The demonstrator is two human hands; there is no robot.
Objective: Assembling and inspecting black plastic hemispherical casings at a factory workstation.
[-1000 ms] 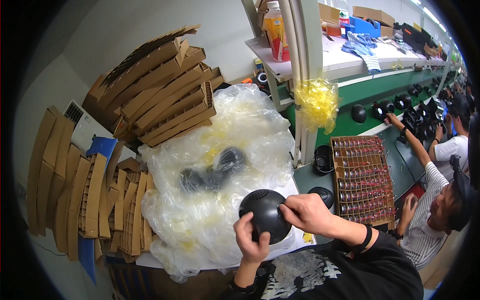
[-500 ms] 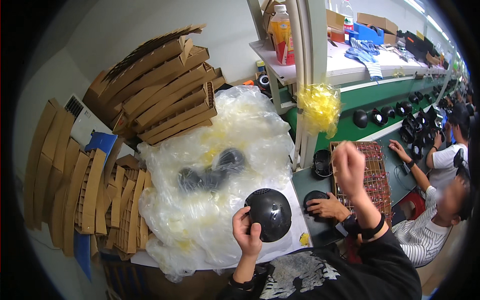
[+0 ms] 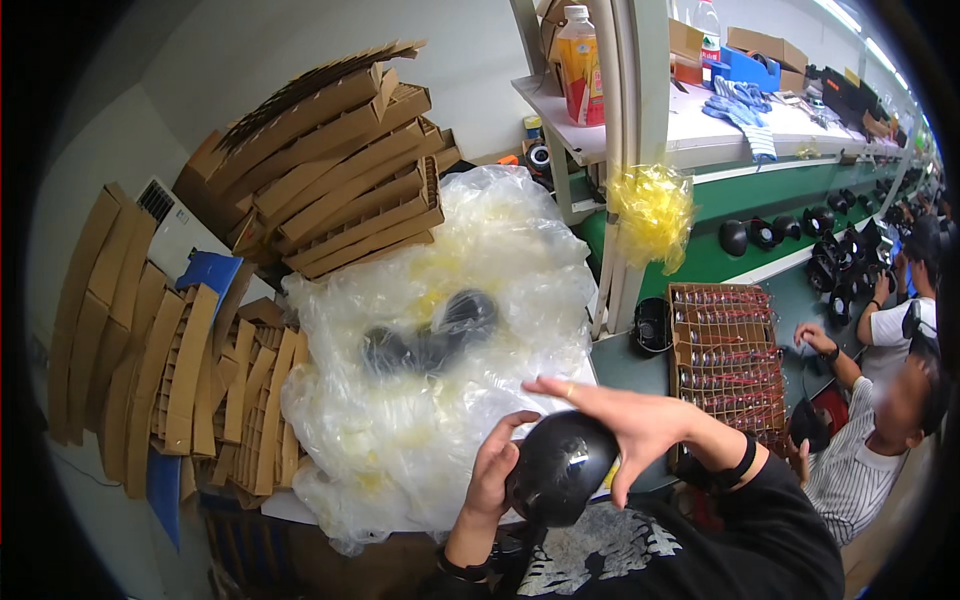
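Note:
A glossy black dome-shaped shell (image 3: 565, 475) is held close in front of my chest. My left hand (image 3: 488, 475) grips it from its left side, thumb and fingers curved around the edge. Over its upper right side my right hand (image 3: 640, 425) is open, fingers stretched out to the left and thumb pointing down. I cannot tell whether the right palm touches the shell. Past my hands, a heap of clear and yellowish plastic bags (image 3: 510, 235) covers the white table, with several dark rounded parts (image 3: 455, 325) inside or beneath the film.
Stacks of cardboard divider trays (image 3: 350, 180) stand at the left and back. On the right, a partitioned tray (image 3: 728, 360) of small red-wired parts sits beside a black housing (image 3: 653, 325). A post carries a yellow plastic bundle (image 3: 652, 215). A co-worker (image 3: 850, 460) holds a black shell (image 3: 808, 428).
My right hand has come down from a raised fist and opened over the shell. The shell has moved slightly nearer my body. The co-worker's hand and black shell have drawn back to the right.

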